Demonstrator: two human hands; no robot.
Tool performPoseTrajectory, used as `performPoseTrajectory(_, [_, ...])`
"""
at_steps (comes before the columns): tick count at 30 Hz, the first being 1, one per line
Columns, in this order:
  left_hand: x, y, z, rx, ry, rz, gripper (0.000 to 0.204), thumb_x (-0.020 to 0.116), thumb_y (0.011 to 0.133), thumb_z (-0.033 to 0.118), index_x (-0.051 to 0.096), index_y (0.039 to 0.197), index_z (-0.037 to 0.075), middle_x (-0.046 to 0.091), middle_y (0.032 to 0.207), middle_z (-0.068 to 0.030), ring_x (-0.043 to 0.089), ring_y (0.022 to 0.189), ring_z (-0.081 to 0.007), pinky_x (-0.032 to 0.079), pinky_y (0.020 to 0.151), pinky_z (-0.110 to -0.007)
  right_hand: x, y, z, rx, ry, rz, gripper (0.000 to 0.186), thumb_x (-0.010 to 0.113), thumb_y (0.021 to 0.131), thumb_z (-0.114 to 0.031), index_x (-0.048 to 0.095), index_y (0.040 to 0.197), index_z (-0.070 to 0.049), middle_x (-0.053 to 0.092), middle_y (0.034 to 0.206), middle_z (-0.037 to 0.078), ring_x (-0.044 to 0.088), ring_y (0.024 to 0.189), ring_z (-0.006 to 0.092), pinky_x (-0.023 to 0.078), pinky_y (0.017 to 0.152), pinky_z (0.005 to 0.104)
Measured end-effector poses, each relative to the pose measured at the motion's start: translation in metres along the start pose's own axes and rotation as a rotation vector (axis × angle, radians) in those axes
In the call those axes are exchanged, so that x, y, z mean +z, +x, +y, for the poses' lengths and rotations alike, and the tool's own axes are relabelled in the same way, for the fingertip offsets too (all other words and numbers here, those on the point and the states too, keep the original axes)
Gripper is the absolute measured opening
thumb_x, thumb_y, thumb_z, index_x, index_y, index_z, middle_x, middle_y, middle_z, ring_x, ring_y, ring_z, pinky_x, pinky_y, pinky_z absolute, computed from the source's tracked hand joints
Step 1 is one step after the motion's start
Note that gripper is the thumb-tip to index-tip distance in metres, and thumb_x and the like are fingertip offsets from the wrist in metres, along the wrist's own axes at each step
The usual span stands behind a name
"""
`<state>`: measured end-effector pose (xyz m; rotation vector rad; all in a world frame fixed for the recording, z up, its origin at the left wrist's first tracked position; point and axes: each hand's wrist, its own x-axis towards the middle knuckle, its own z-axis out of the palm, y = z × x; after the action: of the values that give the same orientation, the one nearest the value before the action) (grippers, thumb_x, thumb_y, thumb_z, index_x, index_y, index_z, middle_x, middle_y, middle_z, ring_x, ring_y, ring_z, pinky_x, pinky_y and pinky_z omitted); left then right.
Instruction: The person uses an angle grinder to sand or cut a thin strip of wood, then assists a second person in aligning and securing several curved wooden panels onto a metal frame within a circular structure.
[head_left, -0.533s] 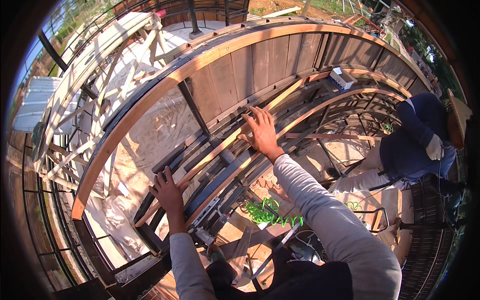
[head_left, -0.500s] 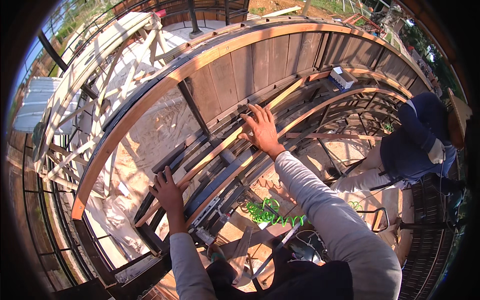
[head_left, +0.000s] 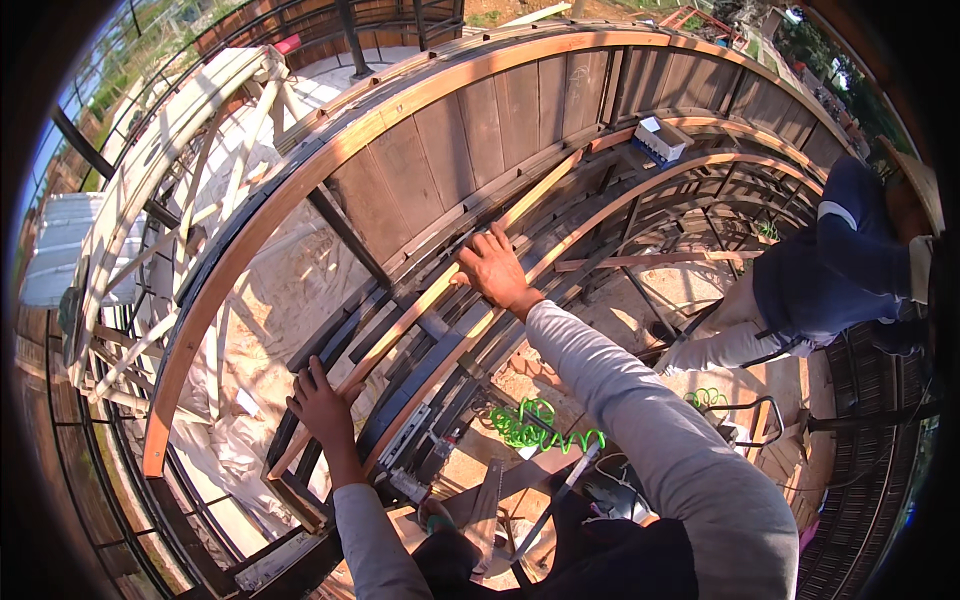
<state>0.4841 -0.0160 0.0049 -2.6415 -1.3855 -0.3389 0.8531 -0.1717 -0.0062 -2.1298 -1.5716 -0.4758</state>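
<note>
A long, narrow, light wooden strip (head_left: 403, 322) runs diagonally along the curved dark metal framework in front of me. My right hand (head_left: 493, 270) is closed over its middle part, with the fingers bent down across it and the thumb at the near side. Farther down the strip, toward its lower left end, my left hand (head_left: 325, 408) lies across it. Those fingers are stretched out and the thumb stands apart on the other side. Just nearer to me is a second curved wooden strip (head_left: 475, 328) on the frame.
A large curved wooden rail (head_left: 330, 165) arches above a panelled wall (head_left: 415, 170). An open box (head_left: 662, 140) sits on the frame farther right. A green coiled hose (head_left: 535, 425) hangs below my right arm. Another person (head_left: 815, 265) bends at the right. Stacked pale timber (head_left: 160, 170) stands left.
My right hand has come down onto the strip, its spread fingers now bent over it. My left hand's fingers have drawn closer together. The view has shifted slightly.
</note>
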Motion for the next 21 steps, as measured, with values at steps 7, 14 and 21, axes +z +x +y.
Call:
performPoseTrajectory(7, [-0.008,0.013,-0.004,0.132,0.024,0.115,0.104,0.072,0.060,0.078,0.057,0.129,0.002,0.063,0.109,-0.0144,0.062,0.100,-0.0316,0.049,0.089,-0.045,-0.003,0.012,-0.016,-0.109,0.003,-0.084,0.055,0.066,0.088,-0.051,0.061,0.130,-0.016,0.053,0.139,0.006,0.048,0.133,0.0271,0.026,0.122,0.0512])
performPoseTrajectory(14, [-0.002,0.023,-0.013,0.197,0.019,0.123,0.094,0.069,0.066,0.081,0.059,0.114,0.001,0.062,0.096,-0.0130,0.064,0.087,-0.0312,0.052,0.072,-0.043,0.009,0.025,-0.038,-0.152,-0.007,-0.122,0.072,0.066,0.088,-0.051,0.051,0.145,-0.009,0.054,0.139,0.008,0.042,0.141,0.0259,0.024,0.123,0.0498])
performPoseTrajectory(21, [0.002,0.034,-0.015,0.203,-0.022,0.107,0.081,0.067,0.069,0.080,0.063,0.098,0.004,0.063,0.088,-0.0105,0.065,0.083,-0.0284,0.053,0.072,-0.041,0.008,0.042,-0.040,-0.097,-0.042,-0.135,0.061,0.068,0.085,-0.055,0.061,0.130,-0.016,0.059,0.114,0.010,0.055,0.112,0.0279,0.032,0.112,0.0492])
